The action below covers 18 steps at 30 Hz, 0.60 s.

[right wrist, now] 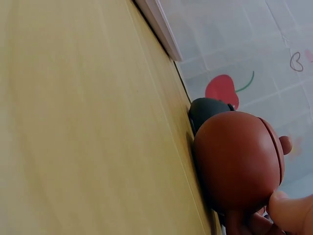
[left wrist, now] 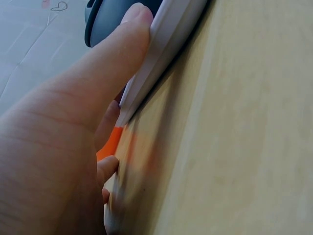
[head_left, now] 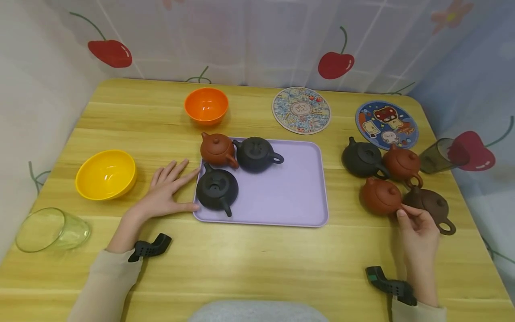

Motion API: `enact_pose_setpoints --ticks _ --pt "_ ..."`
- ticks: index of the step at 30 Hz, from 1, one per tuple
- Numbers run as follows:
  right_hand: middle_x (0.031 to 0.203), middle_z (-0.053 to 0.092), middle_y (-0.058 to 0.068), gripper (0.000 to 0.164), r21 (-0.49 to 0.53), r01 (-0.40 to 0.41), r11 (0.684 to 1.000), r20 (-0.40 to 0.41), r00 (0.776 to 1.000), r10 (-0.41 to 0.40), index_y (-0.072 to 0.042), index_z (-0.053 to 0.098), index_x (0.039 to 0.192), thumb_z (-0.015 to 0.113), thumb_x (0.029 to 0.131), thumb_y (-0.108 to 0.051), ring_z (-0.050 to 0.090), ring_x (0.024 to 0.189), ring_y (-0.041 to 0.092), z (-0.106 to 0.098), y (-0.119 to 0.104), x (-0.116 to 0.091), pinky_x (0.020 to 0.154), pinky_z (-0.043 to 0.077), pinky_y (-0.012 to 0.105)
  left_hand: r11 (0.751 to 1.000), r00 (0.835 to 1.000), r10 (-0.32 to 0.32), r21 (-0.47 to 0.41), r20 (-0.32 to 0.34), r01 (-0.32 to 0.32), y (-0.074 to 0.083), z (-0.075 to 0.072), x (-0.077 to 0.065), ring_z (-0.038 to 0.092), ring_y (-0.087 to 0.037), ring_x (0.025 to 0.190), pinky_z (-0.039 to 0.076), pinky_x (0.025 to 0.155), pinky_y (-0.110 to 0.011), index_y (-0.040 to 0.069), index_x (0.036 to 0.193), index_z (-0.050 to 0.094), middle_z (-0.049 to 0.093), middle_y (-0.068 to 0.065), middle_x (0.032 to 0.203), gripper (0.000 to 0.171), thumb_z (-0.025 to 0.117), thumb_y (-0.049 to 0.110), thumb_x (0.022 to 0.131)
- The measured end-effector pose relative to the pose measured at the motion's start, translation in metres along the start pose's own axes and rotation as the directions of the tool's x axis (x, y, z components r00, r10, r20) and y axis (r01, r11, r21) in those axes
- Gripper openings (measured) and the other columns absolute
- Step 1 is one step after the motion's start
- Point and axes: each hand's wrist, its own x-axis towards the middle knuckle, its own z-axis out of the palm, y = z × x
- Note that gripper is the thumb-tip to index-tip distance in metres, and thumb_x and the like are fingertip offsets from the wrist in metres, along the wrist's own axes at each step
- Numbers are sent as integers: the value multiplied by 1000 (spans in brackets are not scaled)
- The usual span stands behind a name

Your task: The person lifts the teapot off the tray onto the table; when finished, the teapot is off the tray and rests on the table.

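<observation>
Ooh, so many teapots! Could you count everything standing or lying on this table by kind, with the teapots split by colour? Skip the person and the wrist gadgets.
Black teapots: 3
Reddish-brown teapots: 3
Dark brown teapot: 1
Bowls: 2
Drinking glasses: 2
Round mats: 2
Lilac tray: 1
Total: 14

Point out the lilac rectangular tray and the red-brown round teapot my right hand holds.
Lilac rectangular tray [head_left: 281,192], head view: bare part of its floor.
Red-brown round teapot [right wrist: 237,161], right wrist view: middle of its body.
</observation>
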Motion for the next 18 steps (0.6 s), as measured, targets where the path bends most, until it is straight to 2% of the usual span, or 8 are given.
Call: enact_pose_setpoints --ticks 3,7,9,12,14,15,16,18 --pt "78 63 -7 16 20 -9 1000 9 1000 9 -2 63 94 62 78 -3 56 72 3 0 -1 -1 59 41 8 1000 1000 -8 7 9 8 0 0 0 1 -34 128 -2 96 -52 32 138 21 7 -9 144 89 62 61 64" --pt "80 63 -9 19 -76 33 997 33 999 -31 -2 63 97 62 79 -9 57 74 2 -8 9 8 61 41 8 1000 1000 -14 6 18 14 1 -1 1 0 -33 128 -2 96 -52 32 138 20 7 -8 144 88 61 61 65" --pt "79 63 -11 21 -192 89 977 15 996 -88 -5 64 97 63 79 -16 57 73 1 -17 23 20 61 40 8 1000 1000 -16 4 19 16 1 -1 0 0 -33 128 -2 96 -52 32 138 21 6 -8 144 89 61 61 64" --pt "77 63 -15 21 -333 190 924 -31 977 -212 -13 67 96 64 78 -23 55 70 -2 -32 39 37 59 38 8 1000 1000 -14 0 16 14 0 0 1 0 -33 128 -3 96 -51 33 137 21 6 -8 144 89 62 62 63" --pt "76 62 -13 19 -370 230 900 -63 960 -272 -10 68 94 64 79 -20 55 68 -1 -28 15 28 59 37 10 1000 1000 -12 1 13 12 -1 1 1 0 -33 128 -3 97 -51 33 137 21 6 -8 144 90 62 62 63" --pt "76 62 -14 19 -369 263 892 -48 953 -300 -9 68 94 63 79 -19 54 69 -2 -23 -1 21 60 36 10 1000 1000 -12 0 12 12 -1 1 1 0 -33 128 -3 97 -51 34 137 21 6 -8 144 91 62 63 62" --pt "77 61 -15 19 -349 295 889 -9 948 -318 -7 67 95 62 80 -17 54 70 -2 -16 -22 12 61 37 10 1000 1000 -12 1 10 12 -1 2 1 0 -33 128 -3 97 -51 34 137 20 6 -7 144 91 62 63 62" --pt "81 61 -13 19 -283 359 889 119 933 -339 0 64 98 59 81 -9 55 74 -1 3 -66 -9 63 38 10 1000 1000 -12 2 8 12 -1 2 2 0 -33 128 -3 97 -51 34 137 20 6 -7 144 91 62 63 62"
